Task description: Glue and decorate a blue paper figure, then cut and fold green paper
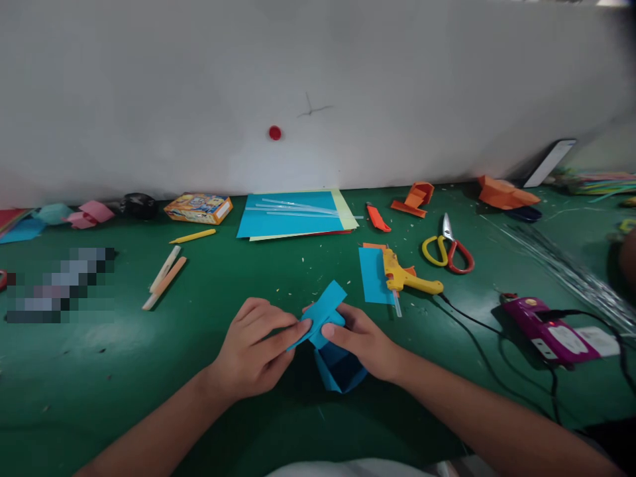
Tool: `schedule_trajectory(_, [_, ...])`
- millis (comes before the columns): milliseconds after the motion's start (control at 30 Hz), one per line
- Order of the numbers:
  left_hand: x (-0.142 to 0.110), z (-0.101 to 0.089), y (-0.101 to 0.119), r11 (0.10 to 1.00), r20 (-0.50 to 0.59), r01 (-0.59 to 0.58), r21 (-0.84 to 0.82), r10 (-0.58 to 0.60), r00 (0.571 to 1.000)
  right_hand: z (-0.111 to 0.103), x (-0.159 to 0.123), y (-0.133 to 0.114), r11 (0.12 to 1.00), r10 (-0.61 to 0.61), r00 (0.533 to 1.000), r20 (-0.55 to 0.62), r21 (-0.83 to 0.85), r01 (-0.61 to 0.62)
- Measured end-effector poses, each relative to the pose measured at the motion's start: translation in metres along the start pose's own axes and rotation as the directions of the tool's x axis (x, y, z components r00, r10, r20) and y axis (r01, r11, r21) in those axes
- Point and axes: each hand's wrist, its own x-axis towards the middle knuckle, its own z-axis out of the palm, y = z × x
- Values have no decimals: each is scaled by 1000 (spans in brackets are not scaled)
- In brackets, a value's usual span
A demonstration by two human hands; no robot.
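Observation:
Both my hands meet over the green table (149, 371) near its front edge, holding a folded blue paper piece (328, 331). My left hand (256, 348) pinches its left side with thumb and forefinger. My right hand (360, 338) grips its right side, fingers curled round the folds. A flap of the blue paper sticks up between the hands, and a boxy folded part hangs below them.
A yellow glue gun (405, 277) lies on a blue paper scrap (371, 278) just right of my hands. Behind are scissors (447, 252), an orange cutter (377, 217), blue and yellow sheets (293, 215) with glue sticks, a small box (199, 207), orange folded paper (504, 192), a purple device (546, 331) with cables.

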Motion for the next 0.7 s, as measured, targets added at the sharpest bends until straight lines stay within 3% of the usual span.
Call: schedule_trajectory(700, [2, 4, 8, 998, 5, 50, -42, -50, 999, 2, 0, -8, 999, 19, 999, 31, -39, -17])
